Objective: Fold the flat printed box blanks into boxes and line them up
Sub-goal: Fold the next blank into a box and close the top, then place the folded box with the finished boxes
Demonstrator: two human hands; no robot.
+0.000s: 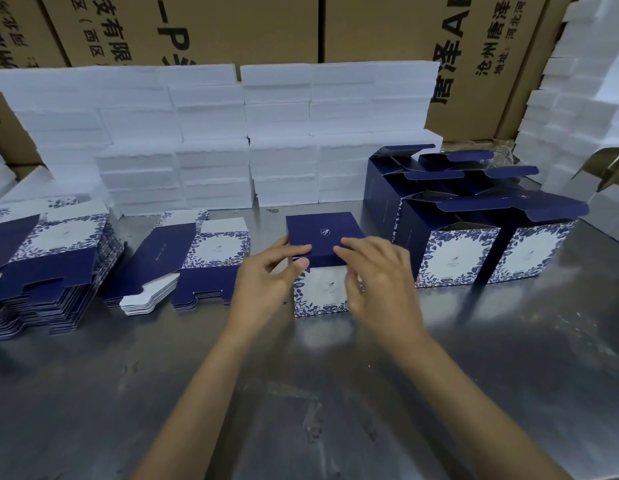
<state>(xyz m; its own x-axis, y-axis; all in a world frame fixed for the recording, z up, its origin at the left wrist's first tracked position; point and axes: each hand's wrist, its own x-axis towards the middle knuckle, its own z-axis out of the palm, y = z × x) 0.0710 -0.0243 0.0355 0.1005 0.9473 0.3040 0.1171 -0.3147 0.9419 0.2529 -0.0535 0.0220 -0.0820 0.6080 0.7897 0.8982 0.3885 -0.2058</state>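
Two hands on one box (pixel 323 271) at table (pixel 301 393) centre — left hand (pixel 266 275) pinching its navy lid edge, right hand (pixel 377 275) curled over the front, finished boxes (pixel 474 230) lined up just right, flat blanks (pixel 51 258) stacked left.

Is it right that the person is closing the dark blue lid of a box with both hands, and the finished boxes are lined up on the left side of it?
Not quite. Both hands, left hand and right hand, are on the box, pressing its dark blue lid down. But the finished boxes stand on its right side. On the left lie the flat blanks. The head view shows this.
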